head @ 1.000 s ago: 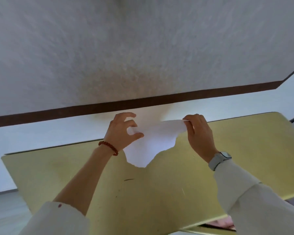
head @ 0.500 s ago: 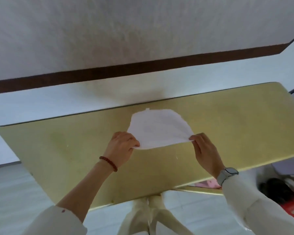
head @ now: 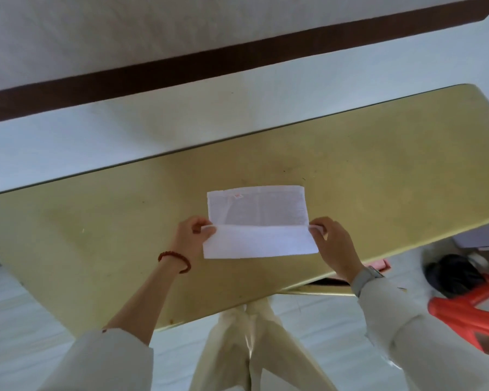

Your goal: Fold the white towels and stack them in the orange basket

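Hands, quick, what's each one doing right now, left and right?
Left hand: closed, pinching the left end of the white towel at its fold.
Right hand: closed, pinching the towel's right end.

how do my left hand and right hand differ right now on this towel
The left hand grips the white towel at its left edge; the right hand grips the right edge. The left wrist wears a red bead bracelet; the right wrist wears a watch. The left sleeve is pushed far up the forearm; the right reaches the wrist. Both pinch the fold line over the yellow table.
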Tool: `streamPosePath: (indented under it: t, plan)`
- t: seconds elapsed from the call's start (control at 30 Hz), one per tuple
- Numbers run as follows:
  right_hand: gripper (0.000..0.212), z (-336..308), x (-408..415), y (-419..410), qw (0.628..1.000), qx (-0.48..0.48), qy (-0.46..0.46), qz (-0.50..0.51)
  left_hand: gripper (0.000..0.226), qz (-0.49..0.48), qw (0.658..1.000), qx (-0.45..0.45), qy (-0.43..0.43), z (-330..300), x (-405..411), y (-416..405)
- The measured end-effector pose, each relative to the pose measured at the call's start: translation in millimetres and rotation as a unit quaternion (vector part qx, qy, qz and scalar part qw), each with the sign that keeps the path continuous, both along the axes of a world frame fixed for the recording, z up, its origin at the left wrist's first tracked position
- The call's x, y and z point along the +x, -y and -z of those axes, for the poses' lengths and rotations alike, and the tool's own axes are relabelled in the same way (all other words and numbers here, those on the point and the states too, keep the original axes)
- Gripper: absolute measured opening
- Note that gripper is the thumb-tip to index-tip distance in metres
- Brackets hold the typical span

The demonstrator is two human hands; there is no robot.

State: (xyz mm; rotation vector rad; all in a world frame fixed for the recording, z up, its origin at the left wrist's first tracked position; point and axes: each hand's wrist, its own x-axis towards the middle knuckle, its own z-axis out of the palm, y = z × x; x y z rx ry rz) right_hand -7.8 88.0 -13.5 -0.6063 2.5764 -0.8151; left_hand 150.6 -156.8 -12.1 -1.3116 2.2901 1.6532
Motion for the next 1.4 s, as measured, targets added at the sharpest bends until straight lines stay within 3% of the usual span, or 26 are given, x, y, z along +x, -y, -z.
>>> streamPosePath:
  t: [0.1,0.33,0.73,0.87,0.97,1.17,1.4]
  plan:
    - [0.016,2,-24,26,0.998,-0.042,0.012,0.047,0.007,-0.051,0.998,-0.010,-0.027,4,-29,11]
    - [0.017,34,-69,61,0.994,-0.070,0.009,0.084,0.022,-0.077,0.994,-0.081,0.000,31,-71,32]
    - [0.017,61,-82,73,0.997,0.007,-0.053,0.053,0.020,-0.033,0.978,-0.197,0.054,49,-68,39]
    - [0.021,54,-73,86,0.965,-0.005,-0.249,-0.078,0.016,0.060,0.945,-0.322,0.016,48,-75,33]
    - [0.017,56,-60,105,0.942,0.008,-0.276,-0.191,0.010,0.155,0.909,-0.386,-0.022,53,-89,22]
    - [0.004,71,-49,120,0.958,0.017,-0.223,-0.179,0.011,0.173,0.907,-0.382,-0.039,68,-99,12]
    - [0.013,69,-53,125,0.961,0.014,-0.202,-0.191,0.006,0.185,0.922,-0.339,0.007,67,-101,15]
